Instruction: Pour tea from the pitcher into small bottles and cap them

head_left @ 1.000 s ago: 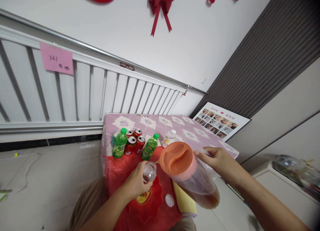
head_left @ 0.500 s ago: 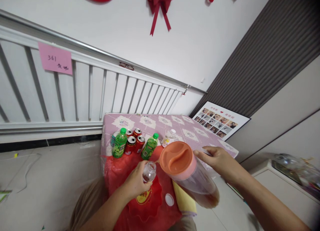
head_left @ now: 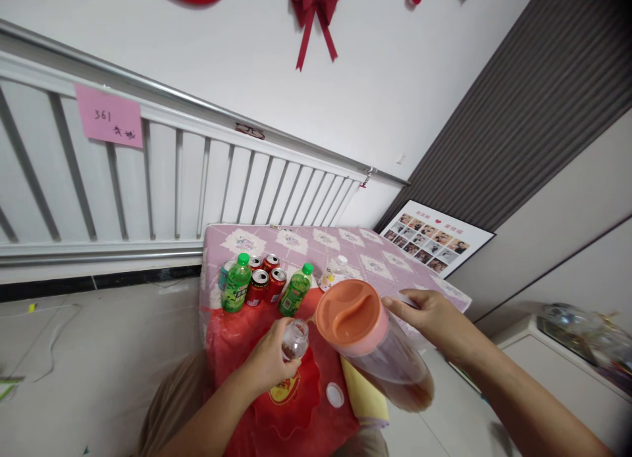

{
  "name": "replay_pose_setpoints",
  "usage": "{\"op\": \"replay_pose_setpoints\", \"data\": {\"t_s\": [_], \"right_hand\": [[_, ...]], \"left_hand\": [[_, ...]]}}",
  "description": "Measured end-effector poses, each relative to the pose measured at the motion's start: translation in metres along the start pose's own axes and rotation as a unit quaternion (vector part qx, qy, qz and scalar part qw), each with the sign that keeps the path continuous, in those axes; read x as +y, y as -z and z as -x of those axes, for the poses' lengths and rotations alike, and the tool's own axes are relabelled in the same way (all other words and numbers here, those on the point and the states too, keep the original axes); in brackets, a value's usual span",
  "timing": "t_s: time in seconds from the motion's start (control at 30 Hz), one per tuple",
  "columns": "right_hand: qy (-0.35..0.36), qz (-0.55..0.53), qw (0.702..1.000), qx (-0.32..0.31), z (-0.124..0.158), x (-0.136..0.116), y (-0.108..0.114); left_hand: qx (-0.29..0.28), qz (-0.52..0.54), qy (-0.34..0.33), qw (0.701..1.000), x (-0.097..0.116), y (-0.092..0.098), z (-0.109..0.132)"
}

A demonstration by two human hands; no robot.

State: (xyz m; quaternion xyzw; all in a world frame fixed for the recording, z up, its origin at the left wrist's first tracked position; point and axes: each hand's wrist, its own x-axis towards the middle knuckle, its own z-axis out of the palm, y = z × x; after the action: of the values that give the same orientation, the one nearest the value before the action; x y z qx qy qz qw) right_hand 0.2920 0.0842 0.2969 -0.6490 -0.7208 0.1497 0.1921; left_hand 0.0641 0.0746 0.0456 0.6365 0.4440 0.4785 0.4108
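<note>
My right hand grips the handle of a clear pitcher with an orange lid. The pitcher is tilted to the left, with brown liquid pooled at its bottom end. Its spout points at the mouth of a small clear bottle, which my left hand holds wrapped around its body, over a red plastic bag. A white cap lies on the bag near my left hand.
Behind stand two green bottles, several red cans and a small clear bottle on a table with a pink patterned cloth. A yellow cloth lies under the pitcher. White railing, wall and a photo board lie beyond.
Almost nothing differs. The view shifted slightly; both hands hold the pitcher and small bottle in the same pose.
</note>
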Motion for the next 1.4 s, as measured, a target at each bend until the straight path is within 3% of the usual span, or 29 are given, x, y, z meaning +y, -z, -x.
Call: {"op": "replay_pose_setpoints", "data": {"t_s": [1.4], "right_hand": [[-0.001, 0.031, 0.999, -0.009, -0.0005, -0.0032, 0.0025]], "left_hand": [[-0.002, -0.016, -0.004, 1.000, 0.0024, 0.0015, 0.0008]]}}
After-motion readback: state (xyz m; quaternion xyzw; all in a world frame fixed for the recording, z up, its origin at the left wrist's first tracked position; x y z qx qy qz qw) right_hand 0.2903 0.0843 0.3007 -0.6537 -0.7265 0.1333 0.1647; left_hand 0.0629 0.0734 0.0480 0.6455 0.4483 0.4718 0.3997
